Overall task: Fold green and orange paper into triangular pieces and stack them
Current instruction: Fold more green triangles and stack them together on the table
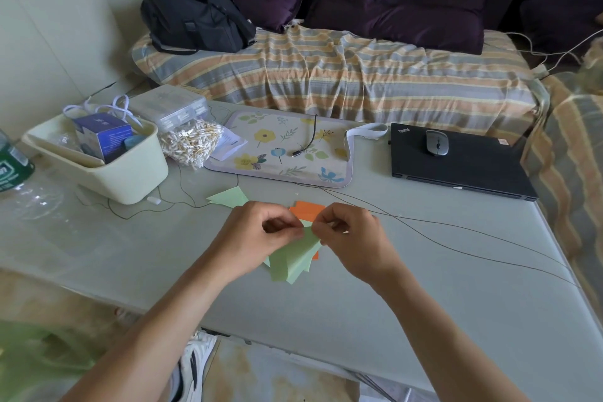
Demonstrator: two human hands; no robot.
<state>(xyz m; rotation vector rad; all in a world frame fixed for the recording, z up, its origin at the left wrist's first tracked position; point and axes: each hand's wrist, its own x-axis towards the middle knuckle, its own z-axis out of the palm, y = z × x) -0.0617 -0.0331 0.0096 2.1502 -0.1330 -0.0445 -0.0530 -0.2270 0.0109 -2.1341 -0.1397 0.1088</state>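
Green paper (295, 263), partly folded, held just above the surface (456, 287) on the near side of the orange paper (308, 209), which lies flat and shows both beyond the hands and as a small corner under the green sheet. My left hand (257, 235) pinches the upper tip of the green paper with thumb and curled fingers; my right hand (350, 238) pinches the same tip from the other side, so both are grasping the one sheet. I judge the paper very light, thin and limp: it sags away from the pinch, keeps a crease once pressed, and would slide readily on this smooth surface. Best hold is at the folded tip or along a crease, where the layers are doubled and stiffer; a pinch on a single open flap would likely bend or tear it. A finished green triangle (228, 197) rests on the surface, left of the orange paper and well apart from the hands, marking where I take the stack to go
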